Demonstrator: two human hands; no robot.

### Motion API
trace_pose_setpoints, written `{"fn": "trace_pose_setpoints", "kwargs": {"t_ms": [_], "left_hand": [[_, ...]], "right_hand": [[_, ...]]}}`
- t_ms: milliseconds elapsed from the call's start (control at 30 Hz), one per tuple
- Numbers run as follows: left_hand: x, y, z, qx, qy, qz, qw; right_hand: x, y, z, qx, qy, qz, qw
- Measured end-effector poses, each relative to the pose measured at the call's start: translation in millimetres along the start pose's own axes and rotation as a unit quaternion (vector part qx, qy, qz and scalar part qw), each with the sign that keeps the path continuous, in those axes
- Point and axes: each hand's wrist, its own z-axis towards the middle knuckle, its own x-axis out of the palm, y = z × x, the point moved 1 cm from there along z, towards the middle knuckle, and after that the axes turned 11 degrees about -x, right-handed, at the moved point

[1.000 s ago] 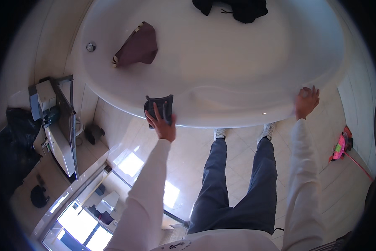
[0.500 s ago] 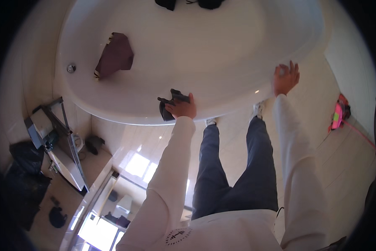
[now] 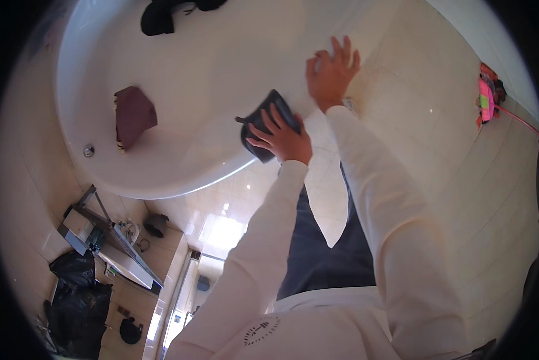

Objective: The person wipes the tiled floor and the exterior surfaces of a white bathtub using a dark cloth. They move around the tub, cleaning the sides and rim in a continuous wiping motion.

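My left hand [image 3: 284, 139] lies over a dark grey cloth-like piece [image 3: 260, 117] with a small tab on its left side, its fingers spread across the top. It presses this piece at the near rim of a white bathtub [image 3: 188, 180]. Farther right, my right hand [image 3: 331, 75] is above the tub's right edge, fingers apart and partly bent, with nothing seen in it. A folded maroon cloth [image 3: 136, 117] with a striped edge rests inside the tub on the left. Black items [image 3: 158, 17], partly cut off, lie at the tub's far side.
A round metal fitting [image 3: 88, 150] sits on the tub's left wall. At lower left are a tilted metal-framed piece [image 3: 122, 252], black plastic bags [image 3: 74, 300] and a dark bucket-like object [image 3: 155, 225]. A pink and orange item with a cord [image 3: 487, 99] is by the right wall.
My left hand has slid right along the rim, with the dark grey cloth moving under it. My right hand has come closer to the left one. The view has shifted.
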Motion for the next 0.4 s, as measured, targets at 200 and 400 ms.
{"fn": "trace_pose_setpoints", "kwargs": {"t_ms": [200,400], "left_hand": [[1.0,9.0,-10.0,0.083,-0.042,-0.038,0.995],[-1.4,-5.7,-19.4,0.067,0.001,-0.013,0.998]], "right_hand": [[-3.5,-1.7,-2.4,0.004,0.014,0.007,1.000],[-3.3,8.4,-2.0,-0.002,0.036,0.023,0.999]]}}
